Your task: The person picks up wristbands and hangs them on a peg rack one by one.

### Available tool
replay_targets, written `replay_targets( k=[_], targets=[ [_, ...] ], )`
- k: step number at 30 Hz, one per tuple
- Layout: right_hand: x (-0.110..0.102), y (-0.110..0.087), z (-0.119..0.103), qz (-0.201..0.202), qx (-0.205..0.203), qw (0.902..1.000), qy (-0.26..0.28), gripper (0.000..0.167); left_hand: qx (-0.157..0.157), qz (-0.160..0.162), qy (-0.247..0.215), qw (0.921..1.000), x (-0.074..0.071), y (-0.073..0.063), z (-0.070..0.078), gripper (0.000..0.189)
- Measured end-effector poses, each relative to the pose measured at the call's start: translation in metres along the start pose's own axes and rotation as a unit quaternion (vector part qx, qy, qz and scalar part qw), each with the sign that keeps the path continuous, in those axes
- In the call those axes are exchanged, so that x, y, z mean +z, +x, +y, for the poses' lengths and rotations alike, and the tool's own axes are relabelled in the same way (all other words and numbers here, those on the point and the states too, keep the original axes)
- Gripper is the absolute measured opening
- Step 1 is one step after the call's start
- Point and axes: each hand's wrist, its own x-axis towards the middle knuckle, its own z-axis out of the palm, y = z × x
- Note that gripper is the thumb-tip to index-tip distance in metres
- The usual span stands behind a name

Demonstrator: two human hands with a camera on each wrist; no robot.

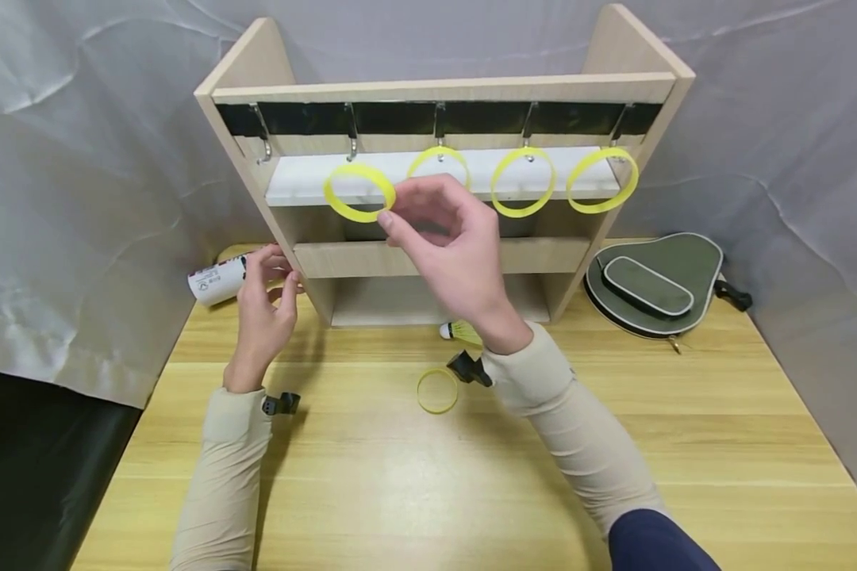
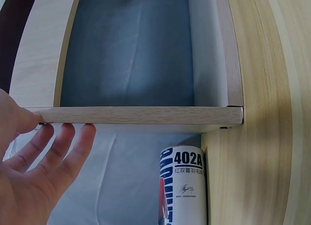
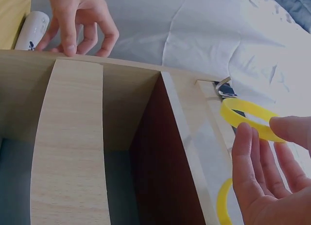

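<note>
My right hand pinches a yellow ring between thumb and fingertips, just below the second hook from the left on the wooden shelf. Whether ring and hook touch, I cannot tell. Similar rings hang from the other hooks to the right: one on the fourth, another on the fifth, and a third partly behind my hand. My left hand rests against the shelf's left side panel. In the left wrist view its fingertips touch the outer face, with the thumb at the front edge.
Another yellow ring lies flat on the table. Near the shelf's base is a shuttlecock, partly hidden by my right arm. A white printed tube lies left of the shelf; a green racket case lies to its right.
</note>
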Motion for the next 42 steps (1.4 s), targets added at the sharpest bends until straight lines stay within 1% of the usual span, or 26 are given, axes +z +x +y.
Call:
replay_targets(
  k=[5,10,16,23,25,29,36,42],
  targets=[
    [0.005,0.003,0.002,0.010,-0.003,0.9999,0.005,0.025,0.002,0.002,0.001,1.0000,0.000,0.000,0.000,0.037],
    [0.009,0.007,0.004,0.021,-0.005,0.9997,0.007,0.025,-0.002,0.000,0.011,0.9999,0.000,0.000,0.000,0.038],
    [0.009,0.006,0.008,0.041,-0.003,0.9989,-0.021,0.026,-0.003,-0.004,0.013,0.9999,-0.001,-0.001,0.000,0.039],
    [0.003,0.002,0.010,0.059,-0.005,0.9957,-0.071,0.027,0.001,-0.004,0.011,0.9999,-0.001,0.000,0.000,0.039],
    [0.001,0.000,0.011,0.060,-0.008,0.9954,-0.074,0.027,0.001,-0.003,0.010,0.9999,-0.001,0.000,0.000,0.039],
    [-0.003,-0.005,0.011,0.059,-0.021,0.9959,-0.066,0.025,-0.001,-0.002,0.007,1.0000,-0.001,-0.001,0.000,0.038],
    [-0.012,-0.023,0.009,0.048,-0.039,0.9968,-0.051,0.020,-0.001,-0.001,0.010,1.0000,0.000,-0.001,0.000,0.038],
    [-0.019,-0.036,0.005,0.040,-0.041,0.9955,-0.075,0.017,0.001,-0.001,0.012,0.9999,0.000,0.000,0.000,0.038]
  ],
)
